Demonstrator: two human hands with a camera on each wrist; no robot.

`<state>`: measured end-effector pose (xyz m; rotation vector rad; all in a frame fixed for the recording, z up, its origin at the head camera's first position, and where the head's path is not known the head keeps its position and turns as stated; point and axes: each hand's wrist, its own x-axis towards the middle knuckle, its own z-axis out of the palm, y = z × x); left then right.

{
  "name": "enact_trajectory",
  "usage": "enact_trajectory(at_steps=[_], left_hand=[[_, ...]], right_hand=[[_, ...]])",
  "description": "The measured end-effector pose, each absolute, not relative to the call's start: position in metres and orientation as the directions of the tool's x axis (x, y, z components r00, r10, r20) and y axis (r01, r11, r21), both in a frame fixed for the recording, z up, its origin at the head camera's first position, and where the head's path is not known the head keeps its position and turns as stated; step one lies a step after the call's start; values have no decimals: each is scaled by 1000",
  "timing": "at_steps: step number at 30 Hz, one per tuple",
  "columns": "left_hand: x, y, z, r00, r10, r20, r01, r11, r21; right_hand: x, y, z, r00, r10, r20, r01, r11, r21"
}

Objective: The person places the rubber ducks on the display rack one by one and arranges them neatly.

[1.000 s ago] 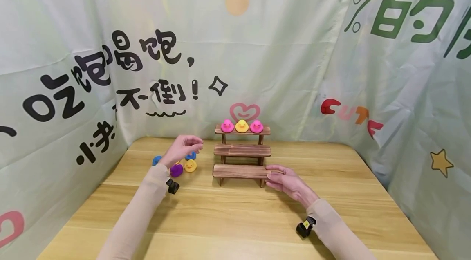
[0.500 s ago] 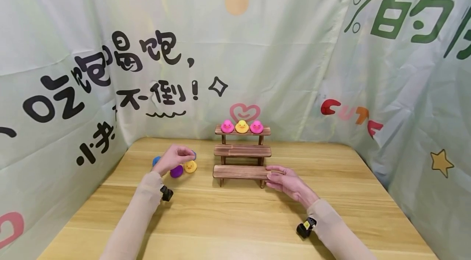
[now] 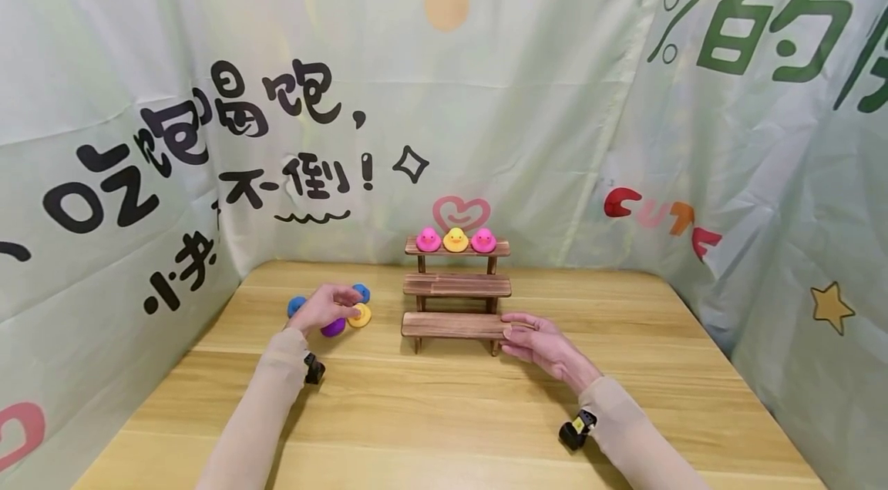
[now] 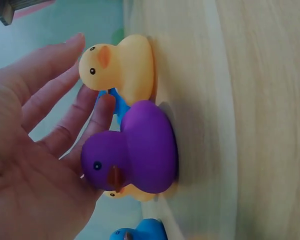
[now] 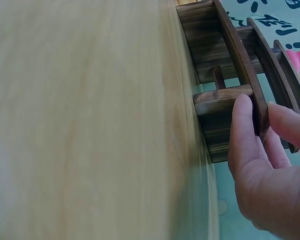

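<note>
My left hand hovers over a cluster of rubber ducks on the left of the table. Its fingers are spread and loosely bent, with nothing gripped. In the left wrist view a fingertip lies right beside the head of a yellow duck, and a purple duck overlaps the palm side. Two blue ducks flank the hand; another yellow duck is mostly hidden behind the purple one. With my right hand I pinch the right end of the lowest step of a three-tier wooden display stand.
A row on the stand's top step holds a pink duck, a yellow duck and another pink duck. Printed cloth hangs behind and at both sides of the wooden table.
My left hand has come down and left from beside the stand to the ducks, drawing back slightly from the far blue duck to the yellow one. My right hand stays on the stand.
</note>
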<state>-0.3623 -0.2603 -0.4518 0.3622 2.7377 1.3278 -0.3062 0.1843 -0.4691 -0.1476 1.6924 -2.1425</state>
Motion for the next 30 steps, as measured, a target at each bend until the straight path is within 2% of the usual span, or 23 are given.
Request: enact_trajectory(at_steps=[19, 24, 30], left_hand=[[-366, -262, -456, -950, 301, -79, 124, 600, 791], [-366, -263, -456, -949, 309, -70, 137, 601, 788], [-365, -264, -454, -953, 302, -4, 191, 614, 766]], right_hand=[[-306, 184, -470, -916, -368, -161, 241, -182, -953], [-307, 184, -471, -916, -368, -159, 239, -181, -954], [-306, 184, -471, -914, -373, -159, 238, -177, -955]])
